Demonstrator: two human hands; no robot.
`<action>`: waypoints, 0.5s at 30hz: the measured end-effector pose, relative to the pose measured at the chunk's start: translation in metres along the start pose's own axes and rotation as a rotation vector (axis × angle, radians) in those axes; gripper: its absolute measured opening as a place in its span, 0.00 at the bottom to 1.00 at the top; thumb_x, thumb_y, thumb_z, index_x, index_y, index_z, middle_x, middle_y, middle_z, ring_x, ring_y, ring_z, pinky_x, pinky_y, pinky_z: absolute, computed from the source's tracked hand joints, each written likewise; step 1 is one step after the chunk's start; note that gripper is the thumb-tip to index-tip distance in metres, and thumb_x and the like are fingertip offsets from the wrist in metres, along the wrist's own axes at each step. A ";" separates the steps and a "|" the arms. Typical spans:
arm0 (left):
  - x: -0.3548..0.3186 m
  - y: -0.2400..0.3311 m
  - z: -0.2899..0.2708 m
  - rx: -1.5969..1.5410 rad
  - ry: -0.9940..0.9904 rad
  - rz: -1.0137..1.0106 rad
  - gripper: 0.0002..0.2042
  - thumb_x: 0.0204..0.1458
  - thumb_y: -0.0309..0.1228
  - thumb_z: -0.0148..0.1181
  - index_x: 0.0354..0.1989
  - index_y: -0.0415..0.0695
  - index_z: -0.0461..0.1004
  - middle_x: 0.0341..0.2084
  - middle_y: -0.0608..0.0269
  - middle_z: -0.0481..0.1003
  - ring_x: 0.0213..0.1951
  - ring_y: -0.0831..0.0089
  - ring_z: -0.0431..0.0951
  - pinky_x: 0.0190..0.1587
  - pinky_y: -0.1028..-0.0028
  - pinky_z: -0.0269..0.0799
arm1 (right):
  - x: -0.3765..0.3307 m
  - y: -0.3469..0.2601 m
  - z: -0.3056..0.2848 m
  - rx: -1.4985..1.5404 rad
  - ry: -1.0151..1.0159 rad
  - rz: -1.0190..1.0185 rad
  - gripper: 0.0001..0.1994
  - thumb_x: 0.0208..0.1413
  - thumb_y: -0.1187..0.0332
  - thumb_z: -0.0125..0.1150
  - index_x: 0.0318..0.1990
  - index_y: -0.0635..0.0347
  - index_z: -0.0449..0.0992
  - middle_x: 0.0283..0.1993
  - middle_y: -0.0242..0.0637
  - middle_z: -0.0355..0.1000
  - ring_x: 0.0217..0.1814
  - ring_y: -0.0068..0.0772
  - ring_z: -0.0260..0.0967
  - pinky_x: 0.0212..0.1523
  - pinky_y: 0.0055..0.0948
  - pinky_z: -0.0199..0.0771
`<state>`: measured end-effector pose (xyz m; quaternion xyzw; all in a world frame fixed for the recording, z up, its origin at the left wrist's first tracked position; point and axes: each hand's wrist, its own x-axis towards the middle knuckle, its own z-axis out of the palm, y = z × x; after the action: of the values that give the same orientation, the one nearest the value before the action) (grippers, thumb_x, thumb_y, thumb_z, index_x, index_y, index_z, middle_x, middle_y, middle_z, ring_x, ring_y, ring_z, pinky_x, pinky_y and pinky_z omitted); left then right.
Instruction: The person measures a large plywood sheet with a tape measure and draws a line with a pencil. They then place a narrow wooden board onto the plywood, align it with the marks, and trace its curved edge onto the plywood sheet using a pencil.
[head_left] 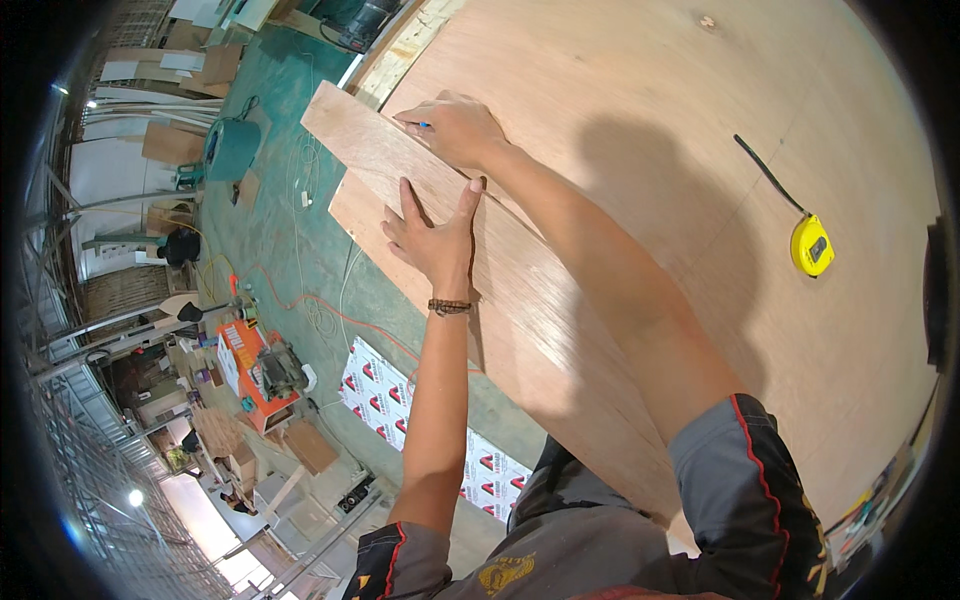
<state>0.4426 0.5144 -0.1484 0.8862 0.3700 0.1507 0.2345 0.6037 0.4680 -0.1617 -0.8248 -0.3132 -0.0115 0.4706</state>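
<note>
A long plywood strip (525, 275) lies along the left edge of a large plywood sheet (640, 60). My left hand (435, 235) presses on the strip with fingers and thumb spread. At the strip's far right edge, my right hand (458, 128) is closed around a slim pen (425, 125), of which only a small blue part shows. Its fingers rest on the sheet right beside the strip. To the right, a yellow tape measure (812, 247) lies on the sheet with a short dark length of tape pulled out.
Below the sheet's left edge is a green floor (290, 240) with orange and white cables. A patterned white-and-red panel (375, 390) lies down there. Farther left are an orange table (250, 370) with a machine, a teal tub (232, 150) and stacked boards (165, 65).
</note>
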 end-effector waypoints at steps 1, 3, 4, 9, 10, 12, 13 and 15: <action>0.000 -0.001 0.000 0.009 -0.004 0.002 0.60 0.36 0.72 0.74 0.77 0.49 0.61 0.76 0.31 0.50 0.79 0.36 0.42 0.78 0.40 0.32 | 0.000 0.000 0.001 0.008 0.000 0.007 0.15 0.68 0.57 0.57 0.58 0.30 0.84 0.56 0.24 0.82 0.61 0.38 0.74 0.62 0.39 0.76; 0.001 -0.001 0.000 0.022 -0.005 0.004 0.59 0.37 0.71 0.75 0.77 0.49 0.61 0.76 0.31 0.51 0.79 0.37 0.42 0.78 0.41 0.33 | 0.000 -0.001 0.001 0.019 0.002 0.015 0.15 0.69 0.57 0.57 0.58 0.29 0.84 0.55 0.24 0.82 0.61 0.39 0.74 0.62 0.40 0.76; 0.001 0.000 0.001 0.027 -0.002 0.003 0.59 0.37 0.70 0.75 0.77 0.49 0.61 0.76 0.31 0.51 0.79 0.37 0.42 0.78 0.41 0.33 | 0.000 -0.001 0.001 0.023 0.003 0.016 0.15 0.69 0.57 0.57 0.58 0.28 0.84 0.55 0.24 0.82 0.61 0.39 0.74 0.62 0.40 0.76; 0.000 0.001 0.001 0.016 0.004 -0.016 0.57 0.39 0.66 0.76 0.77 0.50 0.61 0.76 0.31 0.51 0.79 0.38 0.42 0.78 0.42 0.34 | -0.003 -0.005 -0.006 0.002 -0.028 0.027 0.15 0.68 0.57 0.57 0.57 0.26 0.84 0.55 0.24 0.82 0.61 0.40 0.74 0.62 0.41 0.76; 0.000 0.001 0.001 0.018 0.008 -0.018 0.57 0.39 0.66 0.76 0.77 0.50 0.61 0.76 0.31 0.51 0.79 0.38 0.42 0.78 0.42 0.34 | -0.003 -0.006 -0.007 0.007 -0.030 0.032 0.15 0.68 0.57 0.57 0.57 0.26 0.84 0.55 0.25 0.82 0.61 0.40 0.74 0.62 0.41 0.76; 0.000 0.001 0.001 0.022 0.014 -0.018 0.57 0.39 0.65 0.76 0.77 0.50 0.60 0.76 0.31 0.51 0.79 0.39 0.43 0.78 0.42 0.34 | -0.003 -0.005 -0.007 0.023 -0.027 0.037 0.15 0.68 0.57 0.57 0.57 0.27 0.84 0.55 0.26 0.82 0.61 0.41 0.74 0.62 0.42 0.75; 0.000 0.001 0.001 0.024 0.016 -0.017 0.57 0.39 0.65 0.76 0.77 0.50 0.60 0.76 0.32 0.51 0.79 0.39 0.43 0.78 0.42 0.34 | -0.002 -0.005 -0.006 0.034 -0.022 0.036 0.14 0.68 0.57 0.57 0.57 0.28 0.84 0.55 0.27 0.82 0.61 0.41 0.74 0.62 0.42 0.75; 0.001 0.001 0.003 0.029 0.021 -0.011 0.57 0.39 0.65 0.76 0.76 0.50 0.61 0.76 0.32 0.52 0.79 0.39 0.44 0.78 0.42 0.34 | -0.001 -0.001 -0.002 0.075 0.012 0.035 0.14 0.67 0.56 0.58 0.56 0.30 0.85 0.54 0.30 0.83 0.60 0.43 0.75 0.61 0.43 0.75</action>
<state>0.4446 0.5137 -0.1503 0.8858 0.3796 0.1533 0.2186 0.6030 0.4657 -0.1600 -0.8118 -0.2963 0.0037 0.5033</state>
